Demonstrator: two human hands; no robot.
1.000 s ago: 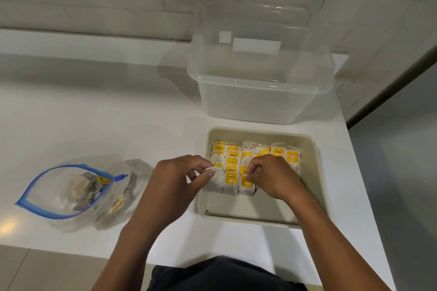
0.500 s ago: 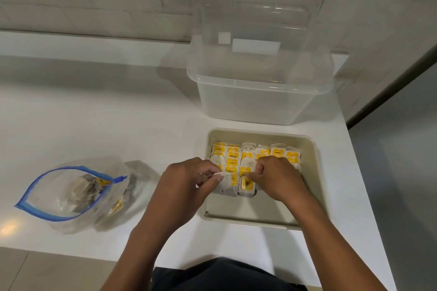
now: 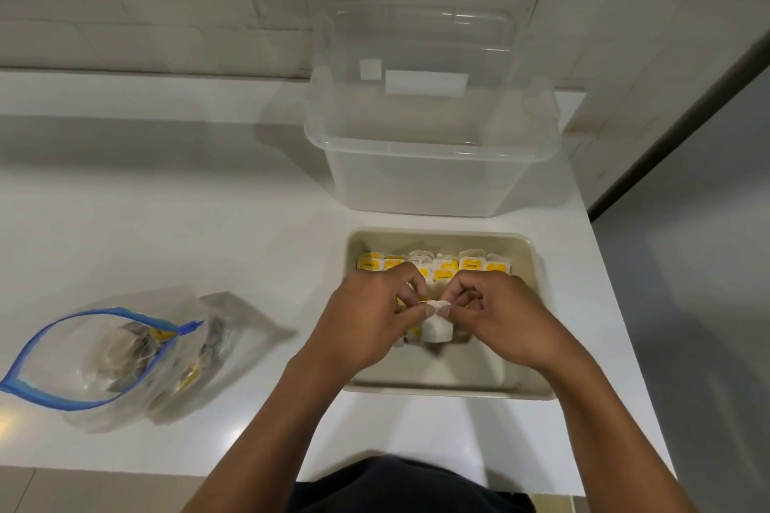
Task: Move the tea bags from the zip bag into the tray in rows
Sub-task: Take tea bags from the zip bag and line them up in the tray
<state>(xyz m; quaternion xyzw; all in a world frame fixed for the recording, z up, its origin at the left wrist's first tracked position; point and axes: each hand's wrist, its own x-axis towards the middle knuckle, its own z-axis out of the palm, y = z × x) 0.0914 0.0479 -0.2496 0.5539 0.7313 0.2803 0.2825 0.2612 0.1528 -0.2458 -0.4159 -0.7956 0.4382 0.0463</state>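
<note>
Both hands are over the tray [image 3: 526, 254], working one tea bag [image 3: 436, 327] into the front row. The left hand [image 3: 371, 319] and the right hand [image 3: 504, 319] meet at the bag's top edge, thumbs and forefingers pinching it from either side — likely to hold it upright and square it against its neighbours so the row stays tight.

The rows of tea bags [image 3: 441, 269] already set fill the far part of the tray, yellow labels up; packed edge to edge they prop each other, which is probably why filling runs from the far wall toward the person. The near strip of the tray floor is bare, so there is room for more.

The zip bag [image 3: 96, 358] lies well apart to the left on the tabletop [image 3: 166, 221], its blue-rimmed mouth gaping open — handy for one-handed reaching. More tea bags show through it, count unclear, so the task looks partway done.

A clear plastic bin [image 3: 429, 162] stands just behind the tray, seemingly not in use.
</note>
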